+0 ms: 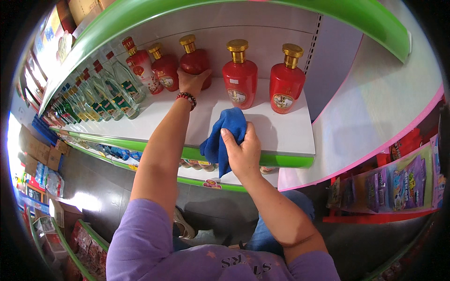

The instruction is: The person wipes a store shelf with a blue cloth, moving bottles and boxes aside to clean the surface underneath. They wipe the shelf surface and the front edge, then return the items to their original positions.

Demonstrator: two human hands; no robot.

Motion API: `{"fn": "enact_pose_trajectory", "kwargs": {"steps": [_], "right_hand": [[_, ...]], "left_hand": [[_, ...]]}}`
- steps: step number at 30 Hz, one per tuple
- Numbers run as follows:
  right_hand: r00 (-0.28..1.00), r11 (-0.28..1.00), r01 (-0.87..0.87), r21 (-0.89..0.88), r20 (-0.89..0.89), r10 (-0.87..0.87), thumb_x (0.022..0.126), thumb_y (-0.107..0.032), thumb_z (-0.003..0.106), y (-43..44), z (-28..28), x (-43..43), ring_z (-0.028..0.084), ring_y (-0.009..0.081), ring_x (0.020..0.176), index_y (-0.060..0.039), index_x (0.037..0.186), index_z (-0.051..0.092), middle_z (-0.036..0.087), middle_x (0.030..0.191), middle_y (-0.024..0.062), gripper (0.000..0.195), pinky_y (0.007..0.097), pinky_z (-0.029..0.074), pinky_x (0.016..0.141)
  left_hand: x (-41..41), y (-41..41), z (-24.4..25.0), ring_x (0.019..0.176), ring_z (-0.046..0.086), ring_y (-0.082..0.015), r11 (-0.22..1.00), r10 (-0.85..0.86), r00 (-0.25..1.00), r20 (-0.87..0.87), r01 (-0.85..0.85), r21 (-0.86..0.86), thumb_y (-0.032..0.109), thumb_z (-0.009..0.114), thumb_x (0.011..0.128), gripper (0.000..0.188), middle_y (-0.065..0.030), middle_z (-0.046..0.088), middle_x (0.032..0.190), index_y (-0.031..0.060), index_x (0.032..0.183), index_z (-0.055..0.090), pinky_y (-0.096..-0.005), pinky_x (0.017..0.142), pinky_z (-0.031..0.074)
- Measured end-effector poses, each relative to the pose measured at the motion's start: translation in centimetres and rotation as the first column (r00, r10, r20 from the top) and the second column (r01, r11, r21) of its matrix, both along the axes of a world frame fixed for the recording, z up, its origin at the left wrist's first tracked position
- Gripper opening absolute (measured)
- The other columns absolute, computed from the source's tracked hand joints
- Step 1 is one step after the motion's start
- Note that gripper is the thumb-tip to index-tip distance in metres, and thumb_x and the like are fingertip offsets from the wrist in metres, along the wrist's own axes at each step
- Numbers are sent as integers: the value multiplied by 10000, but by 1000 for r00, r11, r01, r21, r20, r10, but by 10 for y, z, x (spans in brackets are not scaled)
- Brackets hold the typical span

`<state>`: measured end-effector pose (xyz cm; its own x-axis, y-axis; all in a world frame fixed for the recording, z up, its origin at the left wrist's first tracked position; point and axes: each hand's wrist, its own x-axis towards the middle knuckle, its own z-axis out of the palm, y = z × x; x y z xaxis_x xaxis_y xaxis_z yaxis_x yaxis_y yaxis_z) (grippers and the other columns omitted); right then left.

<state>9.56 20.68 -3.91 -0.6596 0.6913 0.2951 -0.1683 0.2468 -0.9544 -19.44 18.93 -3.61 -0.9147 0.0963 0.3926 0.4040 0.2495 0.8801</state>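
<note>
My left hand (192, 82) grips the lower part of a red bottle with a gold cap (194, 59), towards the back of the white shelf (158, 123). Just left of it stands a similar red bottle (165, 70), its label facing out. In my right hand (242, 151) is a crumpled blue cloth (225, 137), held over the shelf's green front edge. Beyond the cloth, a red bottle with a small white sticker (240, 79) stands upright. Another red bottle (287, 82) is at the shelf's right end.
Clear glass bottles (112, 87) with red caps line the left of the shelf, beside a red-and-white bottle (142, 66). A green-edged upper shelf (379, 24) arches overhead. A white side panel (369, 116) bounds the right. Cardboard boxes (38, 147) sit at far left.
</note>
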Motion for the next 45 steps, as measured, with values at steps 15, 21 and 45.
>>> {"fn": "enact_pose_trajectory", "kwargs": {"steps": [15,21,45], "right_hand": [[972,999,-1,36,-235,9,957,-220,599,-12,21,-24,654,301,841,-9,1120,551,656,909,158,270,407,488,765],[993,710,90,698,-121,-7,952,-208,556,-38,37,-62,481,439,1224,59,1343,450,487,1362,246,485,495,383,1047],[1000,283,15,959,-8,-27,896,-224,586,-57,48,-56,419,393,1262,-1,1239,593,481,1390,158,409,512,319,1074]], "left_hand": [[127,-94,4,1100,622,-269,959,-284,959,-20,285,13,283,889,671,904,-196,607,1208,-33,1317,341,-368,939,504],[141,-98,11,1129,611,-339,973,-231,973,-15,231,15,363,845,707,884,-220,597,1227,-3,1358,371,-396,954,485],[137,-99,-16,1215,501,-387,974,-219,975,-42,216,-62,375,711,820,757,-221,506,1315,37,1397,357,-454,987,446]]}}
